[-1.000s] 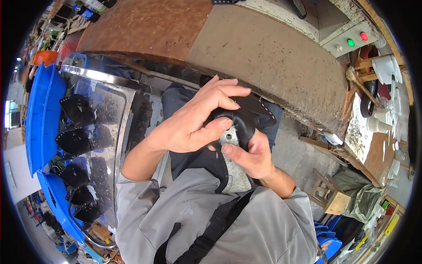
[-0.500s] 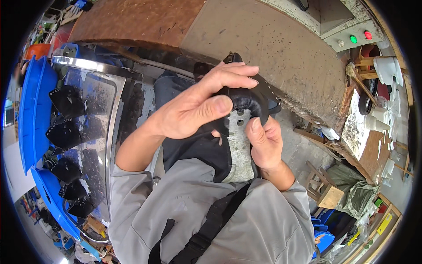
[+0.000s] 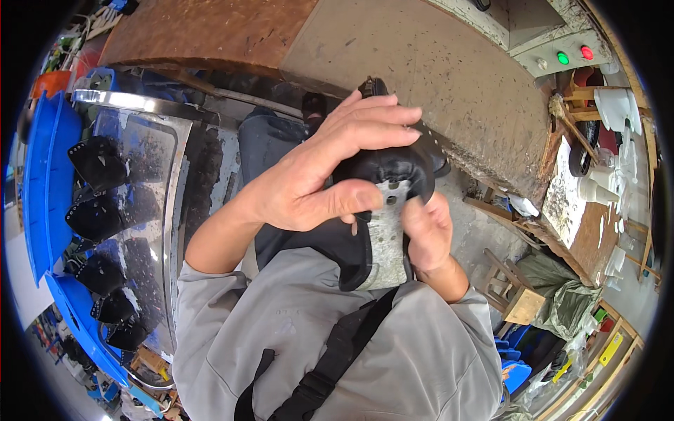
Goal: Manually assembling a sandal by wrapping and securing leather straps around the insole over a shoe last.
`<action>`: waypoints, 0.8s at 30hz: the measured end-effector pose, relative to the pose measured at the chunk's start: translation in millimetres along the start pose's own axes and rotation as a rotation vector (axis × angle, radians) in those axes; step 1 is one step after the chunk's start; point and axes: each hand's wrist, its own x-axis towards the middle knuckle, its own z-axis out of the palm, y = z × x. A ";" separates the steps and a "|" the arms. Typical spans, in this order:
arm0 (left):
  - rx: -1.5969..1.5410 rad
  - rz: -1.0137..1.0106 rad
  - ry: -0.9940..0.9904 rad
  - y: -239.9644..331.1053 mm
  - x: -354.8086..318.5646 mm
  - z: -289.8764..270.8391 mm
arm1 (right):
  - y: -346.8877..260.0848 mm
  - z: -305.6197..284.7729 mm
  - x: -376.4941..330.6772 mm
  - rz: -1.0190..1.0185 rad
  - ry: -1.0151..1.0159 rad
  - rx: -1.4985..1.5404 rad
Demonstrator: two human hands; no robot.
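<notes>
A black leather shoe upper [image 3: 393, 167] sits upside down over a shoe last at my lap, its grey, mottled insole [image 3: 385, 245] facing up with small holes near one end. My left hand [image 3: 302, 172] wraps that end from the left, fingers over the leather and thumb on the insole's edge. On the other side, my right hand [image 3: 430, 235] grips the shoe's edge with curled fingers. Its thumb is blurred by motion, and the palm hides part of the leather.
A worn bench [image 3: 414, 77] stands ahead, with a control panel [image 3: 554, 56] at far right. To the left, several black leather pieces [image 3: 98, 217] lie along a metal-framed rack [image 3: 151, 112] by blue bins [image 3: 45, 189]. A wooden stool [image 3: 523, 305] is at right.
My left thumb has slid right along the insole's edge, and its fingers reach slightly further over. My right thumb has shifted slightly down and blurred. The shoe stays at my lap.
</notes>
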 end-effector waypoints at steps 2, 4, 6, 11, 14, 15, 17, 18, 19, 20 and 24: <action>0.067 0.044 -0.043 1.7 1.8 2.7 | 13.1 -25.0 -5.9 -0.150 -0.110 0.114; 0.086 0.047 -0.049 -0.3 1.5 4.7 | 4.4 -13.6 -3.2 -0.126 -0.026 -0.033; 0.110 0.052 -0.054 -2.8 -0.3 7.0 | 1.3 -10.6 -1.0 -0.088 0.044 -0.184; -0.011 -0.003 0.018 2.7 -1.2 6.2 | -4.8 -13.2 -6.2 0.017 -0.154 -0.096; 0.067 0.014 0.052 16.6 2.5 3.2 | -11.2 -7.8 -22.6 0.299 -0.179 -0.039; 0.143 0.028 0.036 22.9 5.6 2.1 | -14.4 -9.3 -23.9 0.251 -0.217 -0.124; 0.294 0.105 0.080 33.6 10.6 2.4 | -14.0 -11.2 -22.2 0.127 -0.292 -0.215; 0.301 0.091 0.101 38.7 11.7 2.8 | -17.6 -7.8 -21.1 0.080 -0.299 -0.300; 0.307 0.078 0.122 43.7 12.9 3.4 | -17.9 -9.5 -22.2 0.068 -0.299 -0.303; 0.312 0.089 0.116 46.8 13.9 5.0 | -16.9 -13.0 -24.1 0.085 -0.287 -0.258; 0.273 0.139 0.156 58.7 24.4 10.7 | -22.6 -16.9 0.8 -0.195 -0.235 -0.352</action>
